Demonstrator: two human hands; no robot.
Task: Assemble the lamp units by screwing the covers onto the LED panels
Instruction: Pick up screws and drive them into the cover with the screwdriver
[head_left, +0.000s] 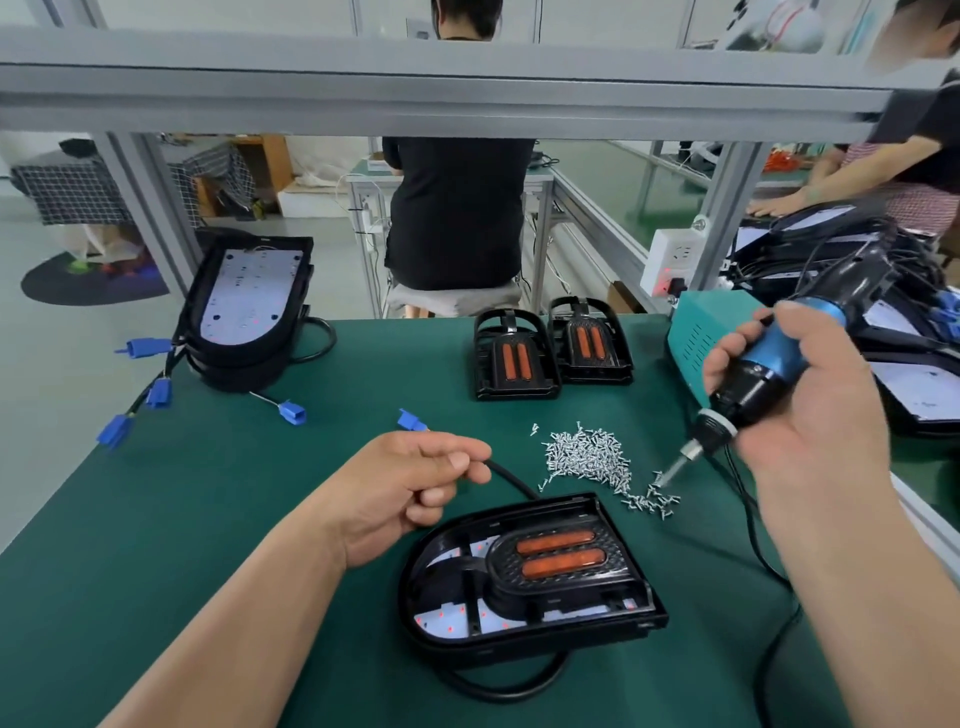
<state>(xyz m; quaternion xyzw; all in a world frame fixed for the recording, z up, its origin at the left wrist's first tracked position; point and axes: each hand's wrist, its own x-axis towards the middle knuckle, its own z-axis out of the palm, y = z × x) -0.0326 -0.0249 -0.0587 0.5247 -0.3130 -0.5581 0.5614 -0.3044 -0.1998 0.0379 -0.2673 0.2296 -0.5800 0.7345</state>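
Lamp unit (530, 571) at 6 o'clock on green mat (208, 493), cover seated on LED panel | left hand (410, 483) at its 10 o'clock, fingers curled round black cable (511, 480) | right hand (810, 415) at 2 o'clock clamps electric screwdriver (769, 374), bit among loose screws (587, 457) | handling: probably light, stiff, glossy plastic, may slide; steady by rim, not the orange lenses.

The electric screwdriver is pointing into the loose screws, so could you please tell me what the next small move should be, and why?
Probably lift one screw on the bit and carry it to the cover. The right hand grips the electric screwdriver with its tip among stray screws beside the pile, and the cover sits on the LED panel nearby.
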